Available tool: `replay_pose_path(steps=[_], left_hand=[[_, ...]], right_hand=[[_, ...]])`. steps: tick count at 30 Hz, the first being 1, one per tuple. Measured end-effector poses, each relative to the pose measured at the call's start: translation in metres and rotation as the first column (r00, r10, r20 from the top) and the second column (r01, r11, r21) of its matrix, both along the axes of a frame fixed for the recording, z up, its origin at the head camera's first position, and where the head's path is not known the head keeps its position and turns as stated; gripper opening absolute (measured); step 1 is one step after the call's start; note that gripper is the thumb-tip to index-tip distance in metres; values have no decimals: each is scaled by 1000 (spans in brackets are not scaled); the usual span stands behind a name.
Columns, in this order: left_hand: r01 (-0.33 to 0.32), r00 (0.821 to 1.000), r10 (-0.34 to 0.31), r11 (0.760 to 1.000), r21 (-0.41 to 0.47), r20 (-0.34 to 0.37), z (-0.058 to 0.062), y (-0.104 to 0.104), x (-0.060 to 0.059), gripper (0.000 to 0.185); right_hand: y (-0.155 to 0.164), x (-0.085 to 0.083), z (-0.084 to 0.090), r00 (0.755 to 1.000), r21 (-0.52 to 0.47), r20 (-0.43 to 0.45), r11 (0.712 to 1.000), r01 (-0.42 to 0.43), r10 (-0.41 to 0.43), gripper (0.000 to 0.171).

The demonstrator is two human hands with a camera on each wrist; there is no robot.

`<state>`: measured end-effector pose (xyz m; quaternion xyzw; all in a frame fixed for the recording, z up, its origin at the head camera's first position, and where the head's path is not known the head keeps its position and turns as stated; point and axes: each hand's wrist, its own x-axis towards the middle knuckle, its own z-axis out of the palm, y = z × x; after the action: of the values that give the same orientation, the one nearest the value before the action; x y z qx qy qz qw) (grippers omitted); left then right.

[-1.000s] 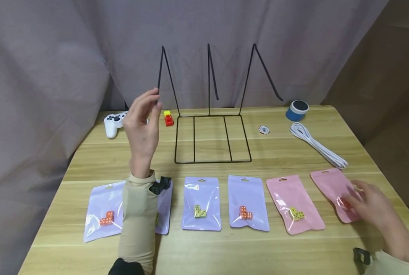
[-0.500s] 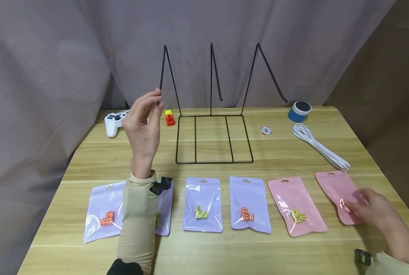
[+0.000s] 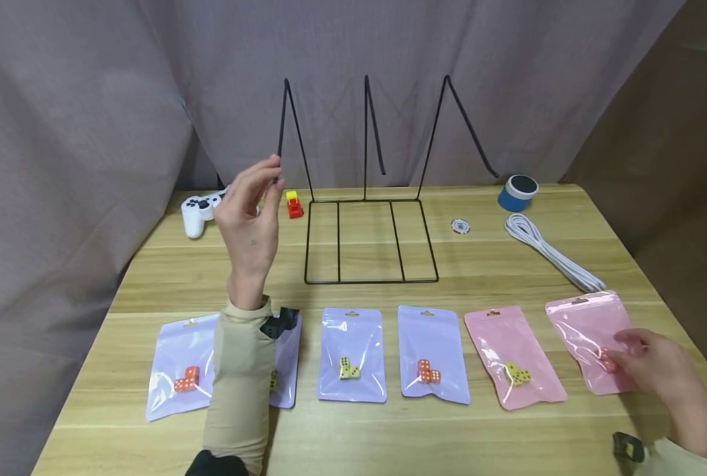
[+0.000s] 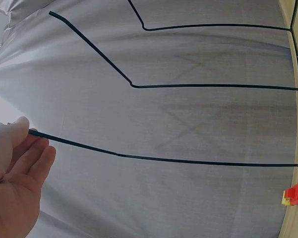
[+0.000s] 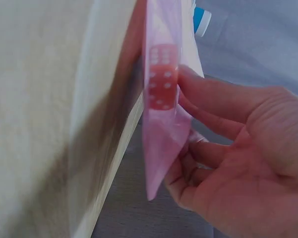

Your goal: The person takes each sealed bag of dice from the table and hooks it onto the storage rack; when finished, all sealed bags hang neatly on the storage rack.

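My left hand is raised over the back left of the table and pinches the end of the left prong of a black wire display rack. In the head view my right hand is at the far right, holding the edge of a pink zip pouch between thumb and fingers. Orange-red dice show through the pouch, right at my thumb tip in the right wrist view. Left of it lies a second pink pouch with yellow dice.
Several lilac pouches with dice lie along the front, one partly behind my left sleeve. Farther back are a white game controller, a red-yellow toy, a poker chip, a blue-white cylinder and a white cable bundle.
My right fingers have taken hold of the right pink pouch's edge, and the pouch has shifted and tilted slightly. My left hand stays on the prong.
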<state>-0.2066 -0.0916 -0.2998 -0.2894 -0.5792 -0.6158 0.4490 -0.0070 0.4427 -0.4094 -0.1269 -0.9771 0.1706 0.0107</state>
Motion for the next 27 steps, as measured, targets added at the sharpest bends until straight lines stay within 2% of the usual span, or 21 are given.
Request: replay_pose_path(steps=[4, 7, 12, 20, 27], left_hand=[[-10, 1000, 10, 1000, 7, -6, 0, 1, 0, 11], [-17, 1000, 17, 1000, 14, -10, 0, 1, 0, 11], [-11, 1000, 11, 1000, 13, -13, -1, 2, -1, 11], [-2, 1000, 2, 1000, 17, -15, 0, 1, -2, 11], [-14, 1000, 14, 1000, 5, -19, 0, 0, -2, 11]], right_hand=[[-4, 3, 1, 994, 6, -106, 1000, 13, -12, 20], [-5, 4, 3, 987, 8, -156, 1000, 30, -28, 18], [-7, 6, 5, 978, 10, -207, 999, 42, -39, 19], [-14, -2, 15, 968, -86, -250, 996, 18, -39, 19], [-28, -7, 27, 951, -140, -289, 988, 71, -110, 22]])
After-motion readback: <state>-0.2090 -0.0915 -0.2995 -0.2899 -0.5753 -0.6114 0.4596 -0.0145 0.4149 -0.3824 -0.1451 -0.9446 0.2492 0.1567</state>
